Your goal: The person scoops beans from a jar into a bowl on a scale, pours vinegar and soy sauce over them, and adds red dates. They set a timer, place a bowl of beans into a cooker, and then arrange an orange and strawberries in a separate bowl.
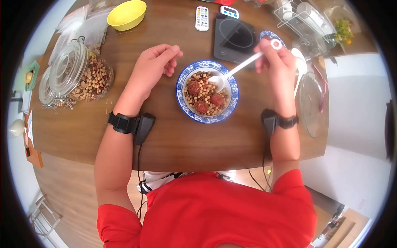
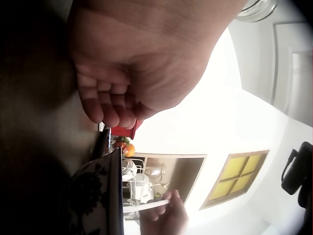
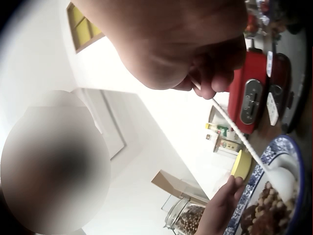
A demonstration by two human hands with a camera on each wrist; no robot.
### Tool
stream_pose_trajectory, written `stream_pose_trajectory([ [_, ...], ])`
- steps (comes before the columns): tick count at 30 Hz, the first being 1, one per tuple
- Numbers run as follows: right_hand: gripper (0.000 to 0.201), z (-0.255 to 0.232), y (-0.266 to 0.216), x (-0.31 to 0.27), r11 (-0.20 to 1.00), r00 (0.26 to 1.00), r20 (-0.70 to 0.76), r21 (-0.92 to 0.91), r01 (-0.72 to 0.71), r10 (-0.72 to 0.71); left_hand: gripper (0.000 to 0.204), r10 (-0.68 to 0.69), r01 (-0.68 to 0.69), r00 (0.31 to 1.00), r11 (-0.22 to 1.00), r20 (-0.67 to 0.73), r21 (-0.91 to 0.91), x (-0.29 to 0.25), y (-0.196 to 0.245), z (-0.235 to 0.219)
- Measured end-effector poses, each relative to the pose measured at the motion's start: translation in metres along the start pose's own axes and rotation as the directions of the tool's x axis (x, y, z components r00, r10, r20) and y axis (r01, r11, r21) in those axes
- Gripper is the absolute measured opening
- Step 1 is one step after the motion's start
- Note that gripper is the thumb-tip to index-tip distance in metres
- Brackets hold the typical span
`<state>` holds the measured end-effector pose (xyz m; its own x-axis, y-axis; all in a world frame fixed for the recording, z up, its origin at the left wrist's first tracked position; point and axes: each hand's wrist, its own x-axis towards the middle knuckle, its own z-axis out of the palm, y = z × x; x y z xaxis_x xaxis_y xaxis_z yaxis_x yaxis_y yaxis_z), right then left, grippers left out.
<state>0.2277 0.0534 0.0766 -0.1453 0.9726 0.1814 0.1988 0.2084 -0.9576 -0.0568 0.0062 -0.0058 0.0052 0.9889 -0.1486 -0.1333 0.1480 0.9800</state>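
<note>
A white long-handled spoon (image 1: 244, 65) is pinched near its ring end by my right hand (image 1: 276, 66). The spoon's scoop rests among mixed beans (image 1: 201, 89) with several dark red dried fruits, inside a blue-and-white bowl (image 1: 181, 106). In the right wrist view the scoop (image 3: 282, 182) lies against the bowl's inner side, over the beans. My left hand (image 1: 154, 65) is just left of the bowl, holding nothing; its fingers (image 2: 110, 110) hang loosely curled.
Glass jars of beans (image 1: 97, 76) and plastic bags stand at the left, near a yellow bowl (image 1: 127, 15). Behind are a remote (image 1: 202, 19) and a black induction cooker (image 1: 234, 37). A dish rack (image 1: 306, 18) and a glass lid (image 1: 311, 105) are on the right.
</note>
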Motion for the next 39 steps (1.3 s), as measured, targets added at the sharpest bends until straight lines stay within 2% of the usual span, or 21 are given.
stream_pose_trajectory([
  [1,0.025,-0.002,0.009,0.007,1.000,1.000,-0.007,0.002,-0.001,0.001,0.029,-0.004,0.004,1.000,1.000,0.000,0.003,0.000,0.000,0.000],
  [4,0.029,-0.007,0.031,0.021,0.959,0.972,0.127,0.176,-0.220,0.200,0.028,-0.007,0.007,1.000,1.000,-0.009,0.005,0.000,0.000,0.001],
  [5,0.029,-0.007,0.035,0.023,0.958,0.973,0.113,0.183,-0.219,0.201,0.028,-0.008,0.008,1.000,1.000,0.005,0.014,0.001,0.001,0.001],
  [7,0.029,-0.008,0.043,0.025,0.927,0.956,0.194,0.263,-0.268,0.221,0.027,-0.029,0.029,0.999,1.000,-0.020,0.004,0.001,0.001,0.002],
  [19,0.030,-0.018,0.056,0.034,0.812,0.957,0.169,0.508,-0.288,0.234,0.026,-0.038,0.038,0.999,0.999,-0.016,-0.013,-0.001,0.003,0.003],
  [25,0.030,-0.021,0.045,0.033,0.716,0.955,0.211,0.632,-0.296,0.209,0.026,-0.038,0.037,0.999,0.999,-0.018,-0.017,0.000,0.002,0.001],
  [27,0.030,-0.024,0.032,0.029,0.628,0.937,0.282,0.696,-0.349,0.208,0.026,-0.039,0.039,0.999,0.999,-0.018,-0.021,-0.002,0.003,0.002],
  [29,0.032,-0.023,0.016,0.022,0.619,0.944,0.270,0.713,-0.329,0.191,0.026,-0.031,0.030,0.999,0.999,-0.018,-0.029,-0.002,0.004,0.003],
  [31,0.028,-0.023,-0.004,0.015,0.663,0.959,0.227,0.693,-0.283,0.172,0.026,-0.047,0.046,0.998,0.999,-0.032,-0.025,-0.001,0.004,0.003],
  [33,0.030,-0.026,-0.016,0.008,0.658,0.974,0.191,0.720,-0.221,0.118,0.026,-0.045,0.044,0.999,0.998,-0.029,-0.035,-0.002,0.004,0.004],
  [35,0.034,-0.034,-0.024,0.003,0.586,0.972,0.225,0.780,-0.217,0.061,0.026,-0.049,0.048,0.998,0.998,-0.031,-0.039,-0.002,0.005,0.003],
  [37,0.039,-0.036,-0.039,-0.006,0.577,0.982,0.183,0.797,-0.180,0.054,0.026,-0.049,0.048,0.999,0.998,-0.023,-0.044,-0.002,0.006,0.004],
  [39,0.036,-0.041,-0.045,-0.011,0.563,0.972,0.221,0.815,-0.139,-0.079,0.026,-0.050,0.049,0.998,0.998,-0.025,-0.038,-0.002,0.005,0.003],
])
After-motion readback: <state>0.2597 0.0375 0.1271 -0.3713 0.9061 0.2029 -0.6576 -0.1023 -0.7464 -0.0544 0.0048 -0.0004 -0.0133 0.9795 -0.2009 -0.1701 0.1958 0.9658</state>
